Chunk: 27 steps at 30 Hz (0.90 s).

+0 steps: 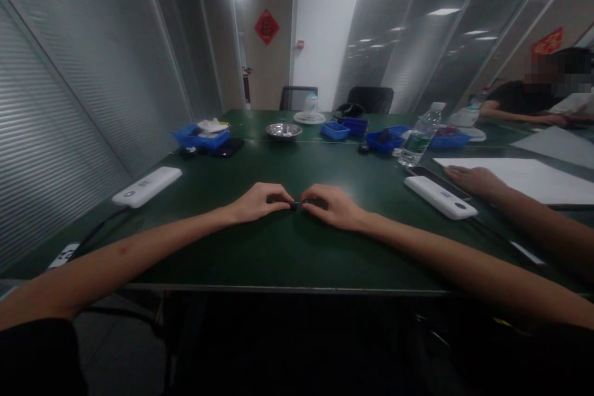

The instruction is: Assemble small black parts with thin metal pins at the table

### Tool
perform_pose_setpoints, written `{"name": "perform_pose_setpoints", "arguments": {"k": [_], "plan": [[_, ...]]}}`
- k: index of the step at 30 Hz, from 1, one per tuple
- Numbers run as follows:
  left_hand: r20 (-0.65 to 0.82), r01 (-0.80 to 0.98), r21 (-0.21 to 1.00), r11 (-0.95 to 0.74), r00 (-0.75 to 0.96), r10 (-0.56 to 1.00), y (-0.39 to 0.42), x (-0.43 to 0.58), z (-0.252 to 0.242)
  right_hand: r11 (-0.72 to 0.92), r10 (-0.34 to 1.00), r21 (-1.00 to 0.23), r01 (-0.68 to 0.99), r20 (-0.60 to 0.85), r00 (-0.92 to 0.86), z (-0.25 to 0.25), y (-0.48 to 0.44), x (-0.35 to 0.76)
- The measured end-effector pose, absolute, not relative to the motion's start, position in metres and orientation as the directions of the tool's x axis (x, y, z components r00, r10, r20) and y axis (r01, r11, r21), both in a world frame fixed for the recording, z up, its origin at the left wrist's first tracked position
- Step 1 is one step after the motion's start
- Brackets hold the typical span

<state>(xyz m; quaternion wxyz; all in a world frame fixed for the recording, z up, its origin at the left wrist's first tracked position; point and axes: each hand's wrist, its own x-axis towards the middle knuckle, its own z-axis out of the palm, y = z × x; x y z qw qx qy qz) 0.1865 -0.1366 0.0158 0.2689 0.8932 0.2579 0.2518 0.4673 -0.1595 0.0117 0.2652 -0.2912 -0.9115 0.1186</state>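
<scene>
A small dark part [297,203], too tiny to make out, sat pinched between both hands. The left hand [258,202] and right hand [331,205] curled shut on its ends, knuckles resting on the table [278,247].

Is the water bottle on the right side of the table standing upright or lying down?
Upright. The water bottle stands on the green table with its white cap on top, beside the blue trays.
</scene>
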Motion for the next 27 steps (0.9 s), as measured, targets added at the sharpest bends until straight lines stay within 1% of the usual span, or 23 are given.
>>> {"name": "perform_pose_setpoints", "arguments": {"k": [4,10,13,17,21,23,27], "plan": [[0.291,0.321,0.630,-0.707,0.746,0.599,-0.1348,0.1870,0.0159,0.812,0.580,-0.357,0.462,0.405,-0.706,0.0101,-0.1589,0.4674],[0.250,0.288,0.706,-0.647,0.754,0.608,-0.1312,0.1870,0.0107,0.816,0.573,-0.361,0.452,0.397,-0.717,0.0103,-0.1600,0.4653],[0.228,0.302,0.709,-0.638,0.757,0.613,-0.1312,0.1878,0.0100,0.810,0.581,-0.357,0.466,0.380,-0.719,0.0107,-0.1603,0.4636],[0.218,0.299,0.728,-0.617,0.752,0.622,-0.1314,0.1886,0.0107,0.784,0.619,-0.367,0.500,0.416,-0.666,0.0124,-0.1610,0.4626],[0.212,0.278,0.773,-0.571,0.735,0.644,-0.1312,0.1881,0.0100,0.719,0.695,-0.422,0.552,0.437,-0.571,0.0141,-0.1601,0.4640],[0.209,0.308,0.751,-0.584,0.728,0.653,-0.1311,0.1872,0.0097,0.661,0.750,-0.450,0.600,0.425,-0.508,0.0142,-0.1582,0.4652],[0.300,0.352,0.610,-0.709,0.727,0.618,-0.1300,0.1861,0.0107,0.555,0.828,-0.493,0.670,0.403,-0.390,0.0137,-0.1539,0.4667]]}}
